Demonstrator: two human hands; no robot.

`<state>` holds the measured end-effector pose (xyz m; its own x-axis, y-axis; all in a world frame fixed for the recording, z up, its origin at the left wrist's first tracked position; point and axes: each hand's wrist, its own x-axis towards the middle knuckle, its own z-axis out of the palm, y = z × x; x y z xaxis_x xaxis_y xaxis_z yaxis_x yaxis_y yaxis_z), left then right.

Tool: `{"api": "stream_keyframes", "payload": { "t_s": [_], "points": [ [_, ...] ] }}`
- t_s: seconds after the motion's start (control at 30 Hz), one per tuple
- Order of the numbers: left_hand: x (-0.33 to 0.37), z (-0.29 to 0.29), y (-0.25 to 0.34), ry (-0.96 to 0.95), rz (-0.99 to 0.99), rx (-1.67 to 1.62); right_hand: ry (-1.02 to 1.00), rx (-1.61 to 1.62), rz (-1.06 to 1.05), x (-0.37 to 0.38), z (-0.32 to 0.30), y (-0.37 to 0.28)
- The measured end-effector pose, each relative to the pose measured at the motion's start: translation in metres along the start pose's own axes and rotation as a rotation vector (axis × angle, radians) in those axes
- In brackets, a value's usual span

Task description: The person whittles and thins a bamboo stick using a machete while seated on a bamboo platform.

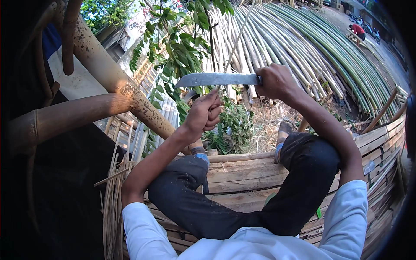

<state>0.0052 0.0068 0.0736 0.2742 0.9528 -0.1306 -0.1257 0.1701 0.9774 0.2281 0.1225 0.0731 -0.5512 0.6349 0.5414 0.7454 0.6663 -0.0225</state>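
My right hand (277, 81) is closed round the handle of a machete (212, 79). Its long grey blade lies level, with the tip pointing left. Just below the blade, my left hand (204, 115) is closed in a pinch on a thin bamboo strip (239, 38). From there the strip slants up and away to the right, and the blade crosses it close to my fingertips. Whether the edge is cutting into the strip, I cannot tell. The strip's lower end is hidden by my fist.
I sit on a bamboo slat platform (242, 175). Thick bamboo poles (104, 65) cross at left, above a bundle of thin strips (115, 203). Leafy branches (173, 52) hang ahead. Long bamboo poles (299, 47) lie beyond, and another person (358, 31) bends far right.
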Motion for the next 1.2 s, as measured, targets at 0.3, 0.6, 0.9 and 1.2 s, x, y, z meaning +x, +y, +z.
{"api": "stream_keyframes", "payload": {
  "t_s": [0.3,0.6,0.9,1.2],
  "points": [
    [-0.004,-0.009,-0.004,0.013,-0.018,0.023,-0.087,0.020,0.266,-0.004,0.015,0.046],
    [-0.008,-0.020,-0.016,0.078,-0.009,0.016,0.148,1.395,0.955,-0.025,0.022,0.078],
    [0.001,-0.017,-0.020,0.081,0.026,0.146,-0.106,0.361,0.012,-0.010,-0.006,-0.008],
    [0.001,0.006,-0.019,0.169,0.128,0.298,-0.271,0.211,-0.081,-0.005,-0.013,-0.044]
  ]
}}
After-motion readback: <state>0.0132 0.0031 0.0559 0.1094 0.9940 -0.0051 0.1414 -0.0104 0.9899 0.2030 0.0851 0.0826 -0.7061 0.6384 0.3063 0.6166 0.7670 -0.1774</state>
